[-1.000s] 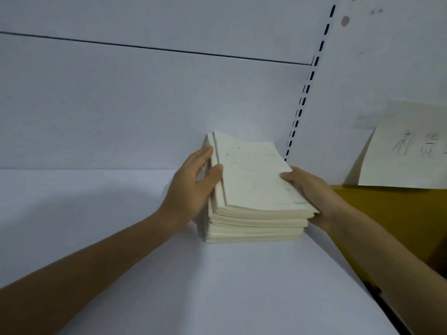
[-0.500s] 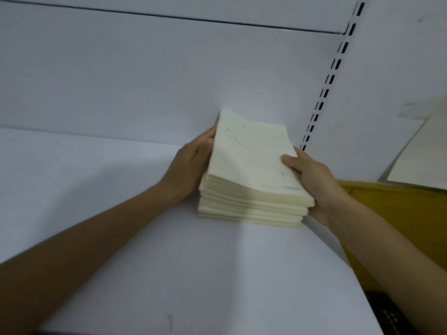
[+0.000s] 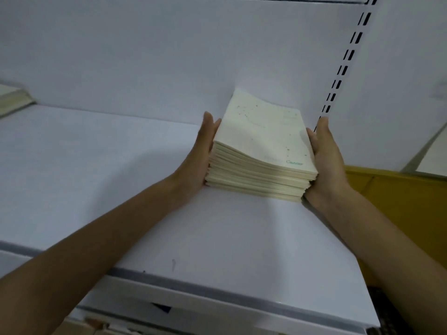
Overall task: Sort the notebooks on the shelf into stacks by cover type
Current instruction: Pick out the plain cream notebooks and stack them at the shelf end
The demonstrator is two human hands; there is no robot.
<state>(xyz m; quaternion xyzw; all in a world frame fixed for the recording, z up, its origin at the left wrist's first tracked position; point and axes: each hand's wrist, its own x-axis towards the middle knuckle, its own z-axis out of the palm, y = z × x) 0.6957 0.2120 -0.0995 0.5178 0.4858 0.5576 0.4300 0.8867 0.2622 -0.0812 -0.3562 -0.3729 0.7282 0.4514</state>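
Observation:
A stack of several cream notebooks (image 3: 263, 134) with a faint dotted cover and small green print lies on the white shelf (image 3: 145, 189), near its back right corner. My left hand (image 3: 203, 151) presses flat against the stack's left side, fingers straight and pointing to the back wall. My right hand (image 3: 326, 160) presses flat against the right side in the same way. Neither thumb lies on the top cover. The stack's lower notebooks are slightly uneven at the front edges.
Another pale stack (image 3: 12, 97) shows at the far left edge of the shelf. A slotted upright (image 3: 348, 59) runs up the back wall behind my right hand. A yellow panel (image 3: 399, 201) and a paper sheet (image 3: 433, 153) lie to the right.
My hands gripped the stack with fingers over its top edges before; now both lie flat along its sides. The view has shifted down and nearer.

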